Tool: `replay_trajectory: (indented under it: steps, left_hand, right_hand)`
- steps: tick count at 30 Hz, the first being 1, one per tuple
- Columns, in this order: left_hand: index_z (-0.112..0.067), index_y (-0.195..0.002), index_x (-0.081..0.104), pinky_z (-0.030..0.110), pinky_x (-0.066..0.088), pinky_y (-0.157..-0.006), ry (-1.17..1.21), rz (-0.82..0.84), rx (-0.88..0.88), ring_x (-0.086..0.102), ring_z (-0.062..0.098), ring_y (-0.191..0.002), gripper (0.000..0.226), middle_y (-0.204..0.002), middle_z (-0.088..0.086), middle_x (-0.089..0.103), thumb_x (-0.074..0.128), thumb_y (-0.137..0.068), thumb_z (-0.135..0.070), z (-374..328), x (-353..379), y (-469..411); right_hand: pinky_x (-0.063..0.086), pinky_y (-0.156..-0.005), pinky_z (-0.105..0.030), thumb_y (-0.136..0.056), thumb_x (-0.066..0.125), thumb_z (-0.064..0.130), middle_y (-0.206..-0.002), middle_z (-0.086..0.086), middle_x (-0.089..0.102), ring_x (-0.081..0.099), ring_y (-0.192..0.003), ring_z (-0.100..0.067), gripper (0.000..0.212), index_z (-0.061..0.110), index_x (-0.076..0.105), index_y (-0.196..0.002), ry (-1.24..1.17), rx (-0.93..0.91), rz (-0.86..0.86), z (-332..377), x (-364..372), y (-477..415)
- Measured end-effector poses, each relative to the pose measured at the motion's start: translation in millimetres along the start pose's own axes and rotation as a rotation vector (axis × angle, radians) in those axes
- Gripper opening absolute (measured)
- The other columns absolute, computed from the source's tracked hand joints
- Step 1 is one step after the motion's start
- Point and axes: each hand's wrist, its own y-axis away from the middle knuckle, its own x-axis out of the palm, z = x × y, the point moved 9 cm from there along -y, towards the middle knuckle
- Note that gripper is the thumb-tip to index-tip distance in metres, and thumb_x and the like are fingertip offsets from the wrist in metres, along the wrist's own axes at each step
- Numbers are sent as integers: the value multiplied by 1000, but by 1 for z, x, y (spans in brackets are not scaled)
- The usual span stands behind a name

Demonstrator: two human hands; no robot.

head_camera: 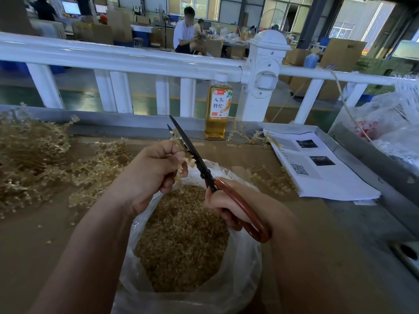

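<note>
My left hand (151, 168) grips a pale yellow plastic sprue strip (184, 160) studded with small parts, above an open clear bag. My right hand (229, 205) grips red-handled scissors (199, 164); the dark blades are slightly apart around the strip's upper end. The clear plastic bag (240, 266) below both hands holds a mass of small tan cut pieces (181, 241).
A heap of uncut sprue strips (38, 159) lies on the brown table at left. A bottle of yellow drink (217, 107) stands by the white railing (127, 57). Printed sheets (322, 168) lie at right, plastic bags (392, 123) beyond. A phone (408, 257) sits at the right edge.
</note>
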Motion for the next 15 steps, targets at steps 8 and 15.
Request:
replay_trajectory:
  steps: [8,15]
  left_hand:
    - [-16,-64,48,11,25,-34,134,22,19,29,3,-36,35,-50,0,52,40,-92,3,-5,-2,1]
    - [-18,-62,51,11,25,-34,146,16,37,29,3,-35,39,-50,0,53,40,-90,6,-5,-3,0]
  right_hand:
    - [21,-46,-31,-88,47,13,-57,-5,33,29,-46,-18,22,19,39,-68,-85,-183,-48,14,1,12]
    - [20,-46,-28,-90,45,14,-57,-1,33,28,-45,-14,22,20,40,-69,-118,-213,-17,12,2,10]
